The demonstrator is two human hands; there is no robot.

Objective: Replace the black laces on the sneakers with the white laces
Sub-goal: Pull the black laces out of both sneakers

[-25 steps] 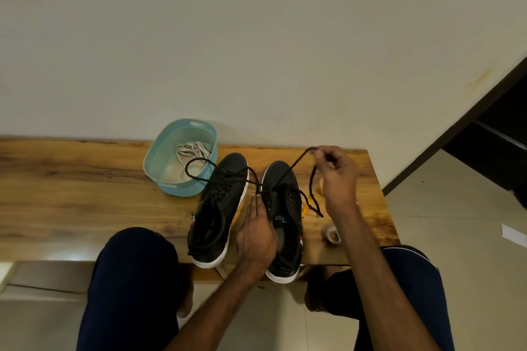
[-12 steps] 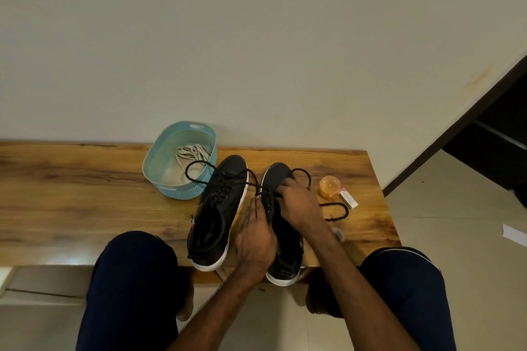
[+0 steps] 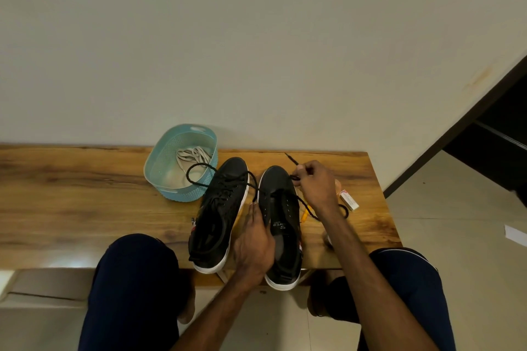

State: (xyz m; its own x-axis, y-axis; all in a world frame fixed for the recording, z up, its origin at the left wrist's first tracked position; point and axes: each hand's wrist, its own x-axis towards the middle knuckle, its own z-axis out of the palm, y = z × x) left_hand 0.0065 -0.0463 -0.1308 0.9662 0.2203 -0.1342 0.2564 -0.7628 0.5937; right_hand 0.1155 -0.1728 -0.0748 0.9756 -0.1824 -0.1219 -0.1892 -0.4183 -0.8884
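Now the right hand (image 3: pixel 315 186) pinches the black lace (image 3: pixel 294 178); left hand (image 3: pixel 253 239) grips that shoe (image 3: pixel 281 188), covering its side.

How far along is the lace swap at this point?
Done: several eyelets on the right sneaker look empty. In hand: the right hand pinches its black lace near the toe while the left hand holds the sneaker. To do: the left sneaker is fully black-laced, and the white laces lie in the basket.
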